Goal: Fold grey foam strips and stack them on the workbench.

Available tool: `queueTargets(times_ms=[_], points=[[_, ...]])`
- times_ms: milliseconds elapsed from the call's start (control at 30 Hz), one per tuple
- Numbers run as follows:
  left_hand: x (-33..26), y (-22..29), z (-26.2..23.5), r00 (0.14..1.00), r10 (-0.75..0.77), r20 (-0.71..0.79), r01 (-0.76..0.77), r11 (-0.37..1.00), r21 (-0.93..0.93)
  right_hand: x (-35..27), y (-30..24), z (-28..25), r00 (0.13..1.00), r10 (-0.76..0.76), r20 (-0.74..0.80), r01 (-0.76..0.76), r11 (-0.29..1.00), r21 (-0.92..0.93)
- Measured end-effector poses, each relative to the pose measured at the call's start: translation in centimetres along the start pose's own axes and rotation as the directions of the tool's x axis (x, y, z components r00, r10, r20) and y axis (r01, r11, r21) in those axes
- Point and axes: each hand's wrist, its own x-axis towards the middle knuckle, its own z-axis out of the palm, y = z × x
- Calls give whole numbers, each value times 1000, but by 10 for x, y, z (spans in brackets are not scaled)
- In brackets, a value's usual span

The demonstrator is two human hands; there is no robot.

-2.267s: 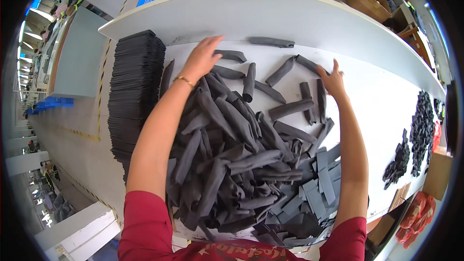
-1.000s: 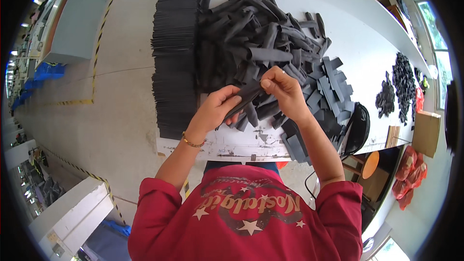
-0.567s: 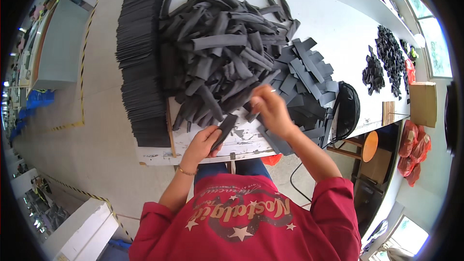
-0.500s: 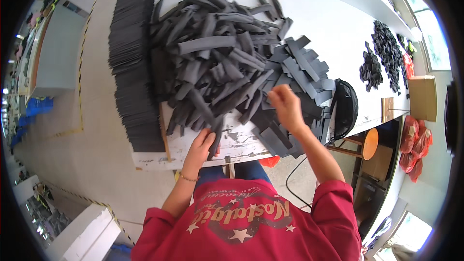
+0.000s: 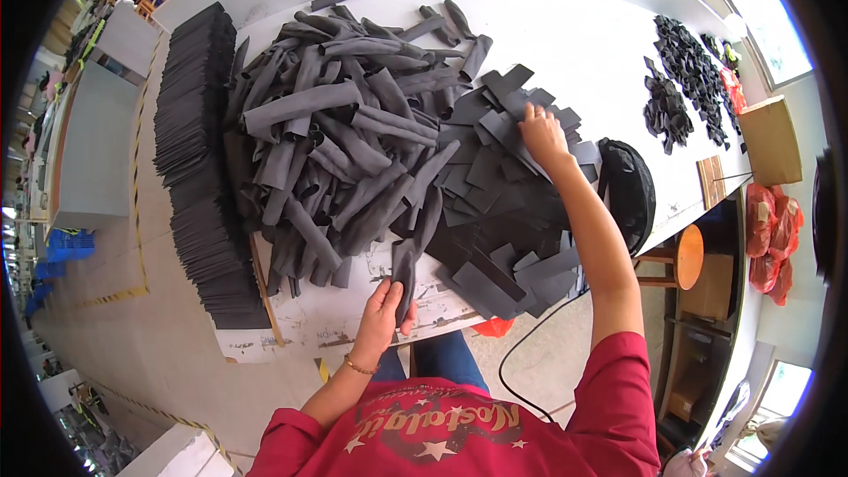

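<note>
Near the front edge of the table, my left hand [image 5: 381, 309] is closed around a dark grey fabric tube [image 5: 403, 274], thumb on top. The tube stands roughly lengthwise, its far end close to the heap of similar soft, curled tubes [image 5: 300, 110]. My right arm stretches forward over a pile of flat dark grey strips [image 5: 481, 177]. At that pile's far part my right hand [image 5: 545, 134] touches the strips, fingertips down and slightly apart. Whether a strip is between its fingers is not clear.
A long stack of dark sheets [image 5: 199, 168] lines the table's left side. A black mesh bag [image 5: 625, 194] sits right of the strips, with a cable below it. Small black pieces [image 5: 693, 66] lie at far right. A wooden stool [image 5: 689, 258] stands beside the table.
My right hand has reached forward onto the far part of the strip pile. My left hand still holds a tube near the table edge. The whole view has shifted.
</note>
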Motion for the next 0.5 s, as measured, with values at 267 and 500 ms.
queueTargets(times_ms=[267,500], points=[[8,-4,-13,971,203,125,-179,967,-179,-20,-17,-14,929,-369,-39,348,903,-251],[8,0,-15,950,281,136,-240,936,-257,-59,-45,-87,957,-222,-187,261,940,218]])
